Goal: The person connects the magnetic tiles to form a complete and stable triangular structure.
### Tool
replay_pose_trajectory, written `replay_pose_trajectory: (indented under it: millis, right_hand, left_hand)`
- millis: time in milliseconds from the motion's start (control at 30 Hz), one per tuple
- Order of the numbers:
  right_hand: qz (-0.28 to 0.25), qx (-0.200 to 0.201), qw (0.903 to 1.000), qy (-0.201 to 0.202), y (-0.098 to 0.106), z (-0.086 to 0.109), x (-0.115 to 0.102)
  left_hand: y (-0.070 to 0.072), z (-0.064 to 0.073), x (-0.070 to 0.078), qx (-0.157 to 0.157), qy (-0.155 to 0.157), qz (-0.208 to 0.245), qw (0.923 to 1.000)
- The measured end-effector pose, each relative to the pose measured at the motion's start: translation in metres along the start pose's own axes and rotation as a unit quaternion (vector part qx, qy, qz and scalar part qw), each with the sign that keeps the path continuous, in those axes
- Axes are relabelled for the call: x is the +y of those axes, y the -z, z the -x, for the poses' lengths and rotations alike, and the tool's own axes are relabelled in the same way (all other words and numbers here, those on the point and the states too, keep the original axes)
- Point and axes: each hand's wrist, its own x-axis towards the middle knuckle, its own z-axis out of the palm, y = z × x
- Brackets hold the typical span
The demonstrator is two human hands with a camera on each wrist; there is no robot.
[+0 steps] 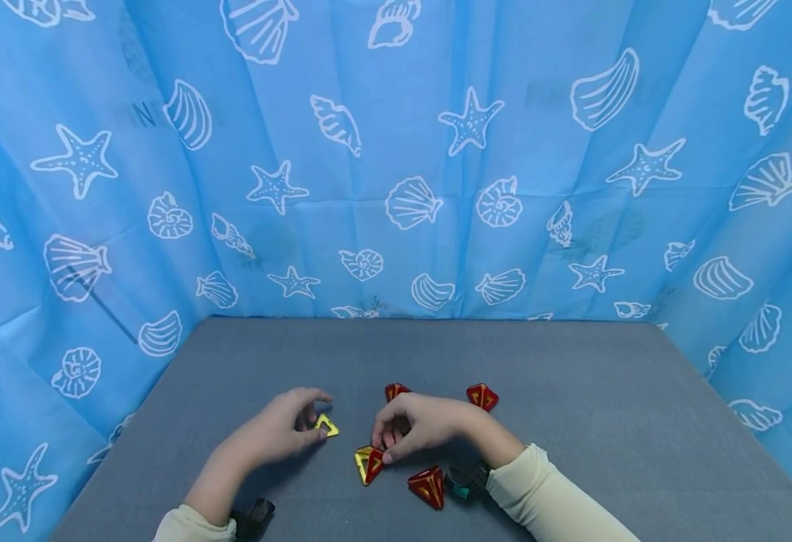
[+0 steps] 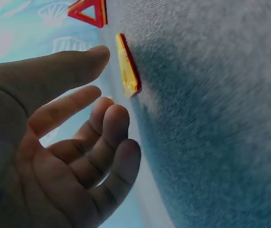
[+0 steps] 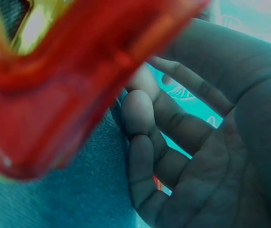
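Observation:
Several small triangular tiles in see-through red and yellow lie on the grey table. My left hand (image 1: pixel 281 426) is next to a yellow triangular tile (image 1: pixel 328 427), its thumb right at one corner. In the left wrist view, its fingers are loosely bent and apart, and a yellow tile (image 2: pixel 126 66) with a red edge lies past the thumb tip. My right hand (image 1: pixel 418 425) pinches a red-and-yellow triangle piece (image 1: pixel 370 465) at its right side with thumb and fingertips. A large blurred red tile (image 3: pixel 45 109) hides that thumb's tip in the right wrist view.
A red triangle piece (image 1: pixel 427 487) lies below the right hand, close to the black wrist camera (image 1: pixel 467 479). Another red piece (image 1: pixel 394 391) shows behind that hand, and a third (image 1: pixel 482 396) beyond the forearm. A blue shell-patterned curtain (image 1: pixel 396 165) surrounds the table (image 1: pixel 606 421).

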Motion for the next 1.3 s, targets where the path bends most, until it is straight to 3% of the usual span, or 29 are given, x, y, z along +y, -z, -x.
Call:
replay_pose_trajectory:
  millis: [233,467,800,1033,1300]
  right_hand:
    - [0.008,-0.003,0.9999,0.007,0.0001,-0.0005,0.0016]
    - [0.006,-0.001,1.0,0.003,-0.0012,-0.0008,0.0029]
    - [0.001,-0.001,1.0,-0.001,-0.0014,-0.0003,0.0037]
    - [-0.003,-0.001,1.0,0.0,-0.0018,-0.0003,0.0033]
    - [-0.003,0.001,1.0,-0.001,-0.0019,-0.0008,0.004]
  left_hand:
    - [-0.0052,0.0026,0.0019,-0.011,0.011,-0.034,0.9993]
    - [-0.0059,0.0018,0.0014,-0.01,0.027,-0.035,0.999]
    - [-0.0059,0.0023,0.0023,-0.004,0.033,-0.026,0.9991]
    - [-0.0069,0.0019,0.0027,-0.017,0.041,0.012,0.9989]
    - [-0.0076,0.001,0.0054,-0.019,0.023,0.023,0.9993]
